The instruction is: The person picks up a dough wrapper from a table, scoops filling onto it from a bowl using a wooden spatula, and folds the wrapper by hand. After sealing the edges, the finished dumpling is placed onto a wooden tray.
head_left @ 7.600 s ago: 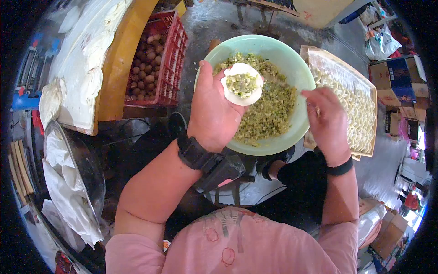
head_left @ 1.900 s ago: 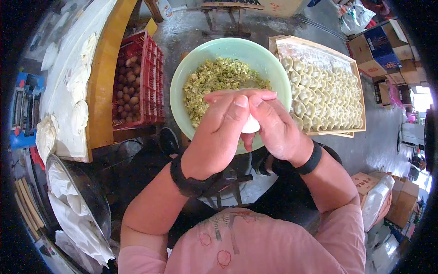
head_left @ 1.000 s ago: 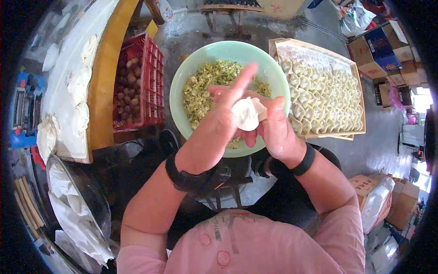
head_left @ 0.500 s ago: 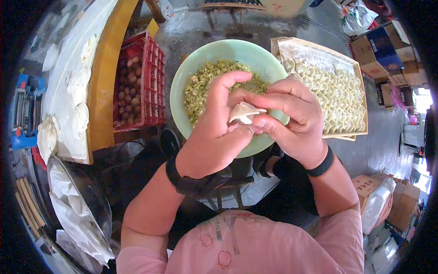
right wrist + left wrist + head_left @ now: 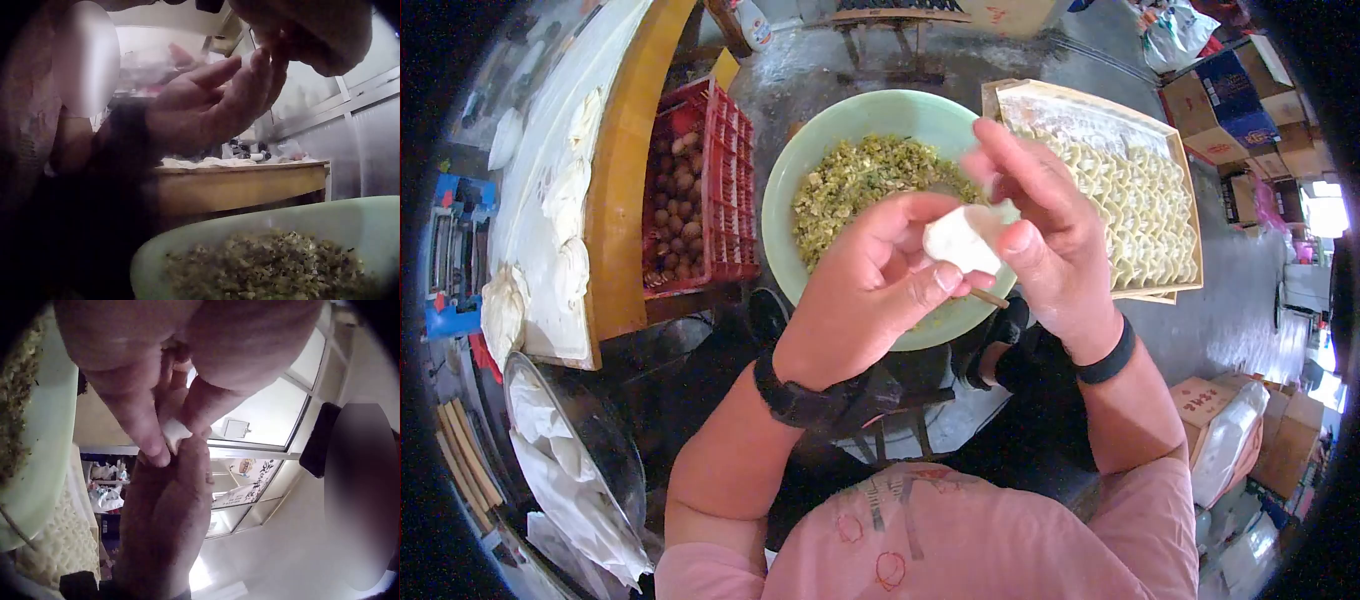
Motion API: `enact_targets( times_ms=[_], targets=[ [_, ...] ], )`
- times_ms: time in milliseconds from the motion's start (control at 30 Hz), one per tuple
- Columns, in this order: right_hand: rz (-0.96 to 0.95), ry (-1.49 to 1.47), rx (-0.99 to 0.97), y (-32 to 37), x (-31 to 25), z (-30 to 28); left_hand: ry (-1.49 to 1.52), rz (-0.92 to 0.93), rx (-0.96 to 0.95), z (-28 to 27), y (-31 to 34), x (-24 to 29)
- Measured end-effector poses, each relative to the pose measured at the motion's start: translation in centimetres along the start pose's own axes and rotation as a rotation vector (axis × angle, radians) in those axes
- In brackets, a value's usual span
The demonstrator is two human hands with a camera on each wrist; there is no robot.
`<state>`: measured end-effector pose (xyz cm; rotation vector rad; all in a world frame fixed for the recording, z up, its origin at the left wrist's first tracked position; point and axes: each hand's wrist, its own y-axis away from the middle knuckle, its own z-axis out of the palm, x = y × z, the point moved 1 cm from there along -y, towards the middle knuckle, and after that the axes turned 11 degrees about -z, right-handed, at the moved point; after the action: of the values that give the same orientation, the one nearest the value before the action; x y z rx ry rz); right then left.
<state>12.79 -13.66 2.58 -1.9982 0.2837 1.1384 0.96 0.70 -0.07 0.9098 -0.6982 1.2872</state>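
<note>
A white dumpling (image 5: 962, 240) is held over the filling bowl, between both hands. My left hand (image 5: 865, 285) cups it from the left, with the thumb along its near side and fingers curled behind. My right hand (image 5: 1055, 245) has its thumb at the dumpling's right edge; its upper fingers are raised and blurred. In the left wrist view, a pale tip of the dumpling (image 5: 176, 434) shows where the fingertips of both hands meet. The pale green bowl (image 5: 785, 225) below holds chopped green filling (image 5: 840, 190). A thin wooden stick (image 5: 990, 298) pokes out beneath the fingers.
To the right stands a floured wooden tray (image 5: 1090, 105) with rows of dumplings (image 5: 1145, 210). A red crate (image 5: 730, 190) of round brown items and a table edge (image 5: 620, 180) with dough lie left. A metal basin (image 5: 625, 440) with white cloth is at lower left.
The filled round wrapper on the left palm has become a folded dumpling. Both hands pressed together around it, then parted. Since half a second ago, the right hand's upper fingers have lifted.
</note>
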Motion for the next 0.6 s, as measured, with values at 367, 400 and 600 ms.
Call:
enact_targets(
  times_ms=[367, 400, 600],
  targets=[
    [0.223, -0.397, -0.046, 0.0, 0.3, 0.7, -0.093, -0.054, -0.014, 0.0, -0.2, -0.2],
    [0.227, -0.401, -0.058, 0.0, 0.4, 0.7, -0.105, -0.058, -0.016, 0.1, -0.2, 0.0],
    [0.386, -0.544, -0.100, 0.5, 1.3, 0.2, -0.085, -0.098, -0.011, 0.3, -0.1, -0.1]
  ],
)
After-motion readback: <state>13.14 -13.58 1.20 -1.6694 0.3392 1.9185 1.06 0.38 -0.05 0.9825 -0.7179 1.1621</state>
